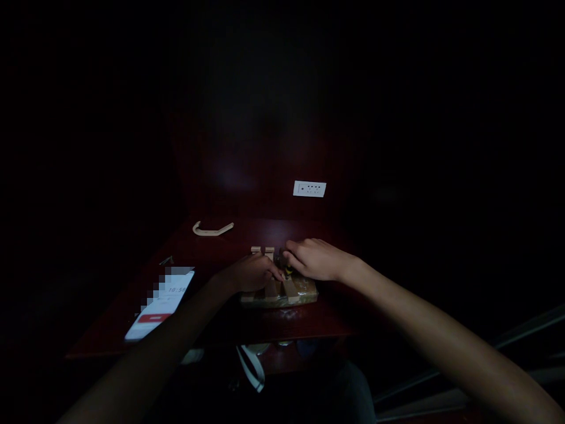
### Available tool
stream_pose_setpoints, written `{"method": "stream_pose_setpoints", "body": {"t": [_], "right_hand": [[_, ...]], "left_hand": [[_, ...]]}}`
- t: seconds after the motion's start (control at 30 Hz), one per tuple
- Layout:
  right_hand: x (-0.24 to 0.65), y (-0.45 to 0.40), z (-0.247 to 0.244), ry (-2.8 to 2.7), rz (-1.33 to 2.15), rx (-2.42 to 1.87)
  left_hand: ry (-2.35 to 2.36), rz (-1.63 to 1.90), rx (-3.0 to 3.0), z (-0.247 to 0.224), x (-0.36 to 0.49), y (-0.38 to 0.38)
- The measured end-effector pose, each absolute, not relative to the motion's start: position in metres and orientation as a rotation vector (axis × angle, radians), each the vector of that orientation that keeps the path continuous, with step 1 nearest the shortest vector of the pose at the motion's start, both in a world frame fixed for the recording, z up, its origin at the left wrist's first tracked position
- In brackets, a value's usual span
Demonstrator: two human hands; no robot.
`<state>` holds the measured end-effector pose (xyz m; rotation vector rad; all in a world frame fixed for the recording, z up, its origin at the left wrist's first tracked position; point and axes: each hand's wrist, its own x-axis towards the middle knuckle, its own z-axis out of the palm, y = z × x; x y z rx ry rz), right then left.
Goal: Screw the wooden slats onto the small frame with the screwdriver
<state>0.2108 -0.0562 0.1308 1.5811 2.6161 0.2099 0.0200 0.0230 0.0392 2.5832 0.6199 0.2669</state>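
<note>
My left hand (252, 273) is closed, its fingertips pressing on one of the light wooden strips (291, 290) near the middle. The strips lie across a low block (308, 287) wrapped in shiny clear plastic. My right hand (314, 258) is closed, its fingers pinched around a small black-and-yellow tool (288, 271), perhaps a screwdriver. The tool points down at the strip beside my left fingertips. Much of the tool is hidden behind my fingers. Wooden ends (269, 250) show beyond my left hand.
A curved, hook-shaped wooden piece (213, 230) lies at the back left of the dark red table (212, 327). A lit phone (161, 309) lies at the left, close to small metal bits (166, 260). On the back wall is a white socket plate (309, 189). A white strap (252, 368) hangs below the front edge.
</note>
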Motion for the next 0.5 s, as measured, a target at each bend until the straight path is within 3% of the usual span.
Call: {"method": "stream_pose_setpoints", "body": {"t": [0.3,0.5], "right_hand": [[0.218,-0.056,0.126,2.772,0.253,1.651],[0.256,-0.038,0.124,3.177,0.155,2.091]], "left_hand": [[0.612,0.267,2.590,0.042,0.019,0.023],[0.542,0.291,2.611,0.043,0.015,0.020]]}}
